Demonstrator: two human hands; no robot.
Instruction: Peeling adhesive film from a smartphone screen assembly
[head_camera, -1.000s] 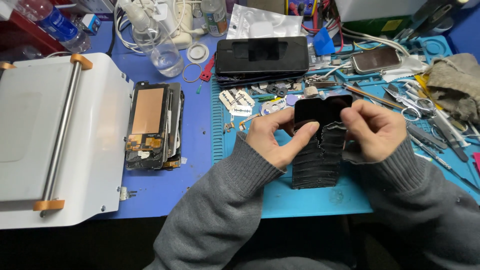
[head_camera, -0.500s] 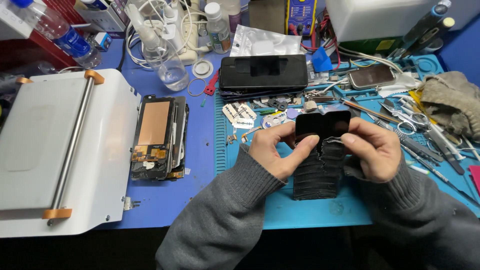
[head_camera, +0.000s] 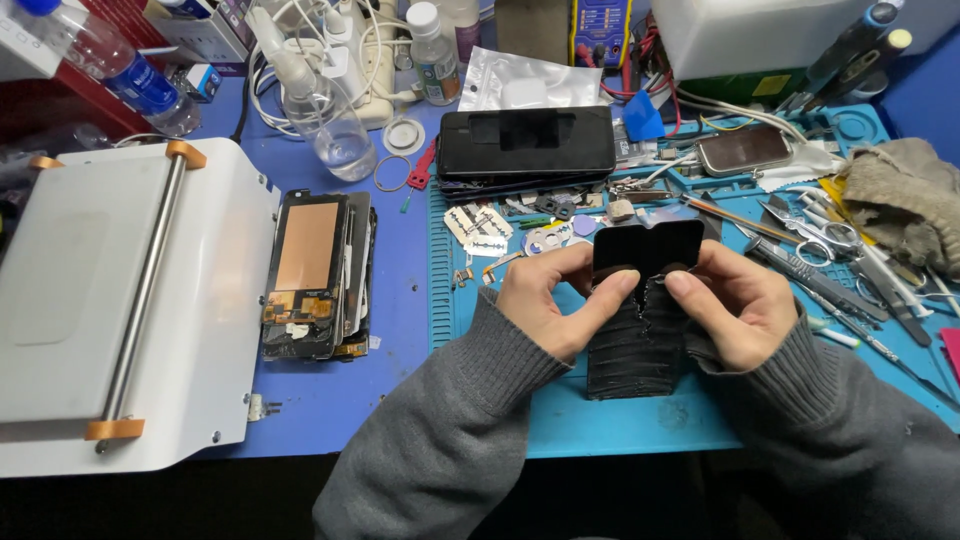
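Even, bright light falls from above onto your worktop (head_camera: 400, 400), and the picture is sharp throughout. Soft shadows sit under your hands. Mild glare shows on the white machine (head_camera: 210, 300). The bottom edge below the worktop falls into darkness.

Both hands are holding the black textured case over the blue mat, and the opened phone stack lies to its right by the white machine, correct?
Not quite: in the head view the opened phone stack lies left of the black textured case, beside the white machine. Both hands do hold it over the blue mat.
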